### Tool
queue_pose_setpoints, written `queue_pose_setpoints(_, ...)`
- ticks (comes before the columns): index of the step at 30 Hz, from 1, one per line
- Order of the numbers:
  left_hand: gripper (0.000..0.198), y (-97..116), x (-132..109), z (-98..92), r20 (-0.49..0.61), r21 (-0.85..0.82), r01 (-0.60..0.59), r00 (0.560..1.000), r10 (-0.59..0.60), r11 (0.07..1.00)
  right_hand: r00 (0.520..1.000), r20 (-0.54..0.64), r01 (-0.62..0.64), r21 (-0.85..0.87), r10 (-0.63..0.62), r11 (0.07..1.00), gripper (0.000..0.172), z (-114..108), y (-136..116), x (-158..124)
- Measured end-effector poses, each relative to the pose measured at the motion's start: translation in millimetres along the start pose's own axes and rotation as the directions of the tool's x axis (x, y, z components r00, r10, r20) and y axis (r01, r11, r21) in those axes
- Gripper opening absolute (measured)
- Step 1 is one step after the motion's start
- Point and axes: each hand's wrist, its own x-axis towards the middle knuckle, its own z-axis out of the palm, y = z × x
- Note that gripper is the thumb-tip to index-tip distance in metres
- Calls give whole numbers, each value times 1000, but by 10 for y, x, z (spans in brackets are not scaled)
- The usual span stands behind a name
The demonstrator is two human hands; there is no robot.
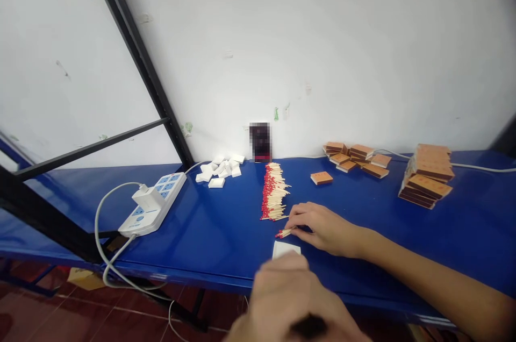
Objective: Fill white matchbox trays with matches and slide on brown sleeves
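My right hand (pixel 322 228) rests on the blue table (pixel 209 234), its fingers pinched on a small bunch of red-tipped matches (pixel 283 233). Just beyond it lies a long row of matches (pixel 273 191) with their red heads to the left. My left hand (pixel 288 299) is raised close to the camera and blurred, its fingers closed around a white inner matchbox tray (pixel 285 249) whose far end sticks out above the hand.
Several white trays (pixel 220 170) lie at the back by the wall. Orange matchbox sleeves are piled at the back right (pixel 355 158) and stacked further right (pixel 428 175); one lies alone (pixel 321 177). A white power strip (pixel 153 203) with cable sits left. A black frame (pixel 137 57) crosses left.
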Motion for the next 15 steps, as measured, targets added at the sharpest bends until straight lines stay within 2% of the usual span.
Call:
queue_pose_setpoints(3, 42, -328, 216, -94, -176, -107, 58, 981, -77, 993, 1000, -24, -11, 31, 11, 999, 19, 7, -10, -7)
queue_pose_setpoints(4, 42, -451, 255, -137, -163, -108, 84, 981, -101, 991, 999, -30, -29, 41, 30, 999, 18, 9, -15, -5)
queue_pose_setpoints(6, 41, -674, 286, -208, -39, -60, 147, 988, -150, 987, 997, -34, -61, 49, 63, 997, 17, 13, -24, 7)
queue_pose_setpoints(9, 31, -877, 261, -235, 98, -22, 205, 975, -202, 979, 997, -51, -59, 54, 62, 997, 15, 20, -27, 31)
queue_pose_setpoints(13, 31, -936, 228, -151, 128, -35, 232, 966, -226, 972, 998, -60, -33, 56, 36, 998, 14, 23, -18, 53)
queue_pose_setpoints(15, 39, -935, 235, -102, 112, 4, 200, 974, -199, 980, 997, -66, -22, 64, 26, 998, 14, 17, -13, 55)
